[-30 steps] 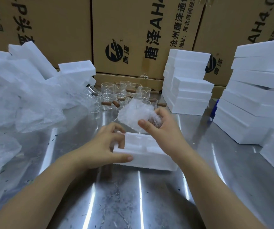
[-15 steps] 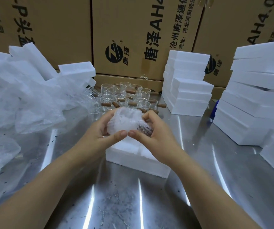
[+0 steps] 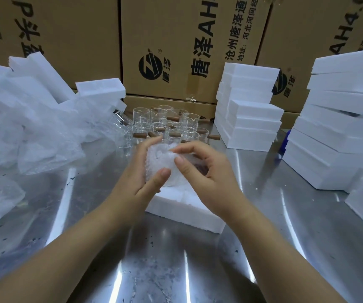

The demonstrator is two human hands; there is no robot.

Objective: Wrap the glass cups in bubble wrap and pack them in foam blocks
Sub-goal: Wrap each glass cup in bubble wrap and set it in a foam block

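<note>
Both hands are on it: the bubble-wrapped cup (image 3: pixel 160 160) sits between them, held just above the open foam block (image 3: pixel 182 213) lying on the steel table (image 3: pixel 154 270). The left hand (image 3: pixel 141 182) cups the bundle from its side, fingers curled round the back and thumb pressing the front. The right hand (image 3: pixel 209 178) grips from the other side, thumb and forefinger pinching the wrap at the top, and a brown wooden handle (image 3: pixel 200 169) shows through under its fingers. Whether the bundle touches the block, I can't tell. Behind the hands stands a cluster of bare glass cups (image 3: pixel 167 123) with wooden handles. A loose heap of bubble wrap (image 3: pixel 23 132) fills the left. A stack of foam blocks (image 3: pixel 248 119) rises beyond the cups, and a taller stack (image 3: pixel 340 119) stands on the right. Printed cardboard cartons (image 3: pixel 176 40) wall the back.
</note>
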